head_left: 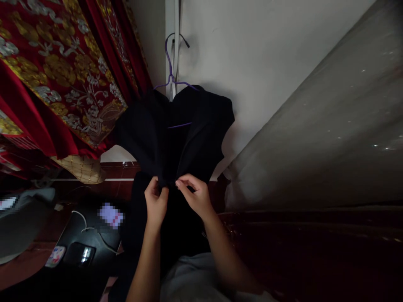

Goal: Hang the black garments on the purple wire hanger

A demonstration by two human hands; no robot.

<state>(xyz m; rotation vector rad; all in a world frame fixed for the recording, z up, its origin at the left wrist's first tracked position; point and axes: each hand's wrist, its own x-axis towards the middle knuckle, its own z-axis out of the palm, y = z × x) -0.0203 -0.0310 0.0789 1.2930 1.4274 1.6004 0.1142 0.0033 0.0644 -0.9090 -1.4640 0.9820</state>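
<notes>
A dark jacket (pixel 201 126) hangs in front of me from a purple wire hanger (pixel 171 79), its neck opening spread in a V. My left hand (pixel 156 201) pinches the left front edge of the jacket between thumb and fingers, low on the V. Close by on the right, my right hand (pixel 195 195) has thumb and forefinger pressed together at the opposite front edge. The two hands are a small gap apart. Whether a button or zip lies between the fingertips is too dark to make out.
Red cloth with gold and silver embroidery (pixel 72 71) hangs at upper left. A pale sheer fabric (pixel 302 138) slopes down the right side. At lower left, a dark surface (pixel 103 235) bears a black phone (pixel 80 254), a white cable (pixel 105 242) and other small items.
</notes>
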